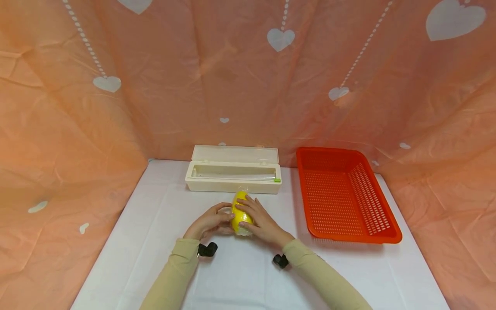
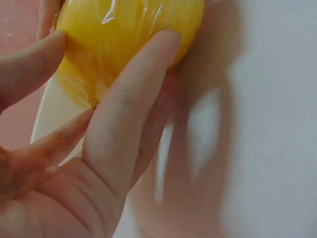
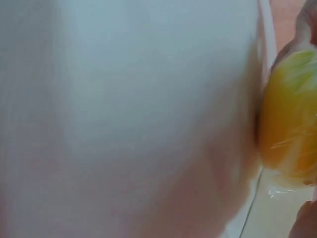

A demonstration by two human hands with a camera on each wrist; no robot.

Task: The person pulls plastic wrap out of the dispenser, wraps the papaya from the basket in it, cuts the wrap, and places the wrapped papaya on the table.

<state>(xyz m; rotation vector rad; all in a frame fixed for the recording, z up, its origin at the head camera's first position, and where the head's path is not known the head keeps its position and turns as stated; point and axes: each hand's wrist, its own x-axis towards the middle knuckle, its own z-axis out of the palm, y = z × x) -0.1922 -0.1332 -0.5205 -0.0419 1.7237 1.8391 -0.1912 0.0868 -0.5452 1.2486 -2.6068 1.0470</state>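
Note:
Between my two hands is a smooth, oblong yellow thing (image 1: 242, 212) in clear plastic film, its kind hidden by the wrap. The film bunches at both ends. My left hand (image 1: 209, 221) holds its left side, thumb and fingertips against the film. In the left wrist view one finger (image 2: 131, 94) reaches across its underside. From the right, my right hand (image 1: 264, 221) grips it, fingers spread over the top and thumb near the lower end. The right wrist view catches the wrapped yellow thing (image 3: 290, 119) at its right edge, with little of the hand visible.
Just beyond the hands stands a long cream cling film box (image 1: 232, 186), lid raised, with a green slider (image 1: 277, 180) on its front edge. An orange-red perforated basket (image 1: 329, 202) sits at the right. Patterned peach curtains surround the white-covered table (image 1: 155, 206).

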